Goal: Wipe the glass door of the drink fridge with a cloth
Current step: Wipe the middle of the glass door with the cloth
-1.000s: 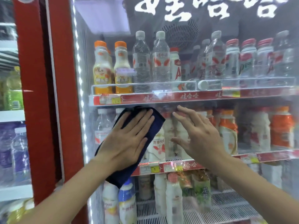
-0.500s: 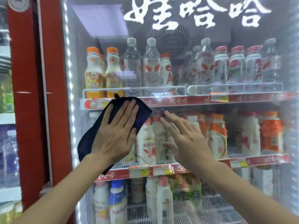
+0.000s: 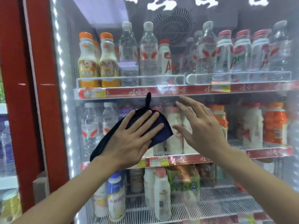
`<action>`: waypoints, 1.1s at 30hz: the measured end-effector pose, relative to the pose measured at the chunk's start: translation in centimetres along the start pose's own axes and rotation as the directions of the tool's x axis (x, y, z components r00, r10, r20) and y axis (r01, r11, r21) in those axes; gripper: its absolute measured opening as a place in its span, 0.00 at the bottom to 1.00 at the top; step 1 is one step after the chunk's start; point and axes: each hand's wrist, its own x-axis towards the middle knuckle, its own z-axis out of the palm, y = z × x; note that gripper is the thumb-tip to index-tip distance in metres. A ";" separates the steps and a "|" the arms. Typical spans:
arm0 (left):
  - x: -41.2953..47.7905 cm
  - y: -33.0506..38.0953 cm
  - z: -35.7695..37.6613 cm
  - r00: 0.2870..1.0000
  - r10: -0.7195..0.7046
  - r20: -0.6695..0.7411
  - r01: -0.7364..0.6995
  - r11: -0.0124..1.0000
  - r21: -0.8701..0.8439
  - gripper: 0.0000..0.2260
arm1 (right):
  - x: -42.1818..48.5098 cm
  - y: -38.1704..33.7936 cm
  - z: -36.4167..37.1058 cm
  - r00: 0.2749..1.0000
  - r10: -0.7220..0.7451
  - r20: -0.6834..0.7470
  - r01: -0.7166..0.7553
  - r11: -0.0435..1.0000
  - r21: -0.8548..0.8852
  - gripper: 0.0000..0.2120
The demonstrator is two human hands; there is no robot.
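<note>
The glass door [image 3: 186, 38] of the drink fridge fills most of the head view, with shelves of bottles behind it. A dark blue cloth [image 3: 161, 128] lies flat against the glass at the middle shelf's height. My left hand [image 3: 134, 136] presses on the cloth with fingers spread, and one corner of the cloth sticks up above it. My right hand [image 3: 199, 126] is just to the right of the cloth, fingers spread, palm toward the glass, holding nothing.
The red door frame [image 3: 38, 94] with a strip of white lights [image 3: 63, 78] runs down the left. Red shelf rails with price tags [image 3: 158, 161] cross the fridge. Another fridge with bottles [image 3: 6, 143] stands further left.
My left hand slid the cloth left and up, then back right and slightly down on the glass. My right hand stayed beside it on the right.
</note>
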 end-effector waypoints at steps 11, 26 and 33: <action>7.4 -3.6 -1.6 0.974 -0.194 -0.114 0.200 0.978 0.052 0.26 | -2.1 3.3 -0.5 0.997 0.052 -0.051 -0.055 0.997 -0.055 0.28; 13.0 -3.4 -2.3 0.972 -0.209 -0.112 0.216 0.975 0.058 0.25 | -4.0 8.4 -2.9 0.998 0.069 0.008 -0.068 0.995 -0.077 0.27; 11.4 2.8 -0.5 0.952 -0.271 -0.144 0.275 0.961 0.005 0.26 | -4.3 8.0 -2.4 0.997 0.059 -0.042 -0.060 0.998 -0.016 0.24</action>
